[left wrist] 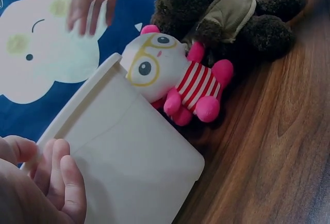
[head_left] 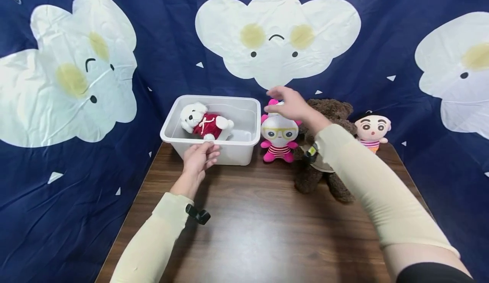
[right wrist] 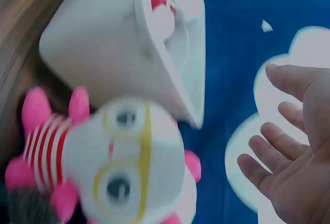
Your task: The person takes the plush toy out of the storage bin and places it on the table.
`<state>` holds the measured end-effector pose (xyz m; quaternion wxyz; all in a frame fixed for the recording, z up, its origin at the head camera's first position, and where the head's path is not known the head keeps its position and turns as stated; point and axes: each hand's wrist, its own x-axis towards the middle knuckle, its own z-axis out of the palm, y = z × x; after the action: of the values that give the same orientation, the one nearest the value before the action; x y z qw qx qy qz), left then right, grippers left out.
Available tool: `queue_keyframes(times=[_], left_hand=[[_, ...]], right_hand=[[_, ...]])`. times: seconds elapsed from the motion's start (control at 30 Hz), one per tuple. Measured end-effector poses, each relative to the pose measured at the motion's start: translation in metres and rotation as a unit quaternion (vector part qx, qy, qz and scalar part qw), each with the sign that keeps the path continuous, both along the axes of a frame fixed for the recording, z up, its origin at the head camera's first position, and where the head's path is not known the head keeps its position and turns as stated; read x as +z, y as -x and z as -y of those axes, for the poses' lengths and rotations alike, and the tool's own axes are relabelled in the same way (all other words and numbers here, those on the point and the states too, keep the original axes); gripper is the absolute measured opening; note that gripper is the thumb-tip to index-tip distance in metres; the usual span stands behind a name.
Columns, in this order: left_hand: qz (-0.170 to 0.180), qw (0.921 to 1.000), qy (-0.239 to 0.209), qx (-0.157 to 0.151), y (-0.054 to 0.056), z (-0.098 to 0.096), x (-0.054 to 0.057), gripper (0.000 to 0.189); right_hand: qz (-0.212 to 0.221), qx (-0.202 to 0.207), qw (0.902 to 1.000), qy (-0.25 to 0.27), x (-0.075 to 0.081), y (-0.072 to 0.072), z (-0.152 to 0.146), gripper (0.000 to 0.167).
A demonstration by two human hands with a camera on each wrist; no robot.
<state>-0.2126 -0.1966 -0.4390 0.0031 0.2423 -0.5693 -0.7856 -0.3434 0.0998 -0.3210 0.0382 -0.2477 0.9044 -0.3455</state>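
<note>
A white plastic bin (head_left: 234, 153) stands at the back left of the table. Inside lies a white plush dog (head_left: 206, 121) in a red top. My left hand (head_left: 198, 158) grips the bin's front rim, its thumb on top and the fingers curled below, as the left wrist view also shows. Above a pink and white plush doll (head_left: 280, 134) with yellow glasses, my right hand (head_left: 290, 103) hovers with spread fingers and an empty palm. That doll sits upright just right of the bin. In the right wrist view the fingers (right wrist: 281, 144) are apart from it.
Right of the doll sits a dark brown teddy bear (head_left: 328, 109), partly hidden by my right forearm. A plush doll with thick eyebrows (head_left: 372, 129) is at the far right. A blue curtain (head_left: 168, 41) with clouds hangs behind the wooden table (head_left: 267, 215).
</note>
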Motion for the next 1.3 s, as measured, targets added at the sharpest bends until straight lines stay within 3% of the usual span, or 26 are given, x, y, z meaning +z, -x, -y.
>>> queue_keyframes(times=[0.27, 0.5, 0.8, 1.0, 1.3], left_hand=[[0.0, 0.9999, -0.009, -0.006, 0.005, 0.004, -0.001, 0.02], [-0.008, 0.9999, -0.008, -0.005, 0.005, 0.003, -0.001, 0.021], [-0.011, 0.9998, -0.003, -0.015, 0.006, -0.005, 0.002, 0.023], [-0.002, 1.0, -0.003, -0.008, -0.003, 0.0, -0.002, 0.022], [-0.005, 0.9999, 0.004, -0.008, -0.001, 0.003, -0.003, 0.018]], right_hand=[[-0.013, 0.075, 0.9969, -0.019, -0.008, 0.018, 0.092, 0.055], [-0.006, 0.112, 0.9903, -0.082, -0.021, 0.028, 0.15, 0.056], [-0.012, 0.105, 0.9794, -0.172, -0.048, 0.045, 0.18, 0.058], [0.025, 0.124, 0.9727, -0.194, -0.064, 0.039, 0.197, 0.064], [-0.006, 0.1, 0.9628, -0.251, -0.079, 0.033, 0.212, 0.047]])
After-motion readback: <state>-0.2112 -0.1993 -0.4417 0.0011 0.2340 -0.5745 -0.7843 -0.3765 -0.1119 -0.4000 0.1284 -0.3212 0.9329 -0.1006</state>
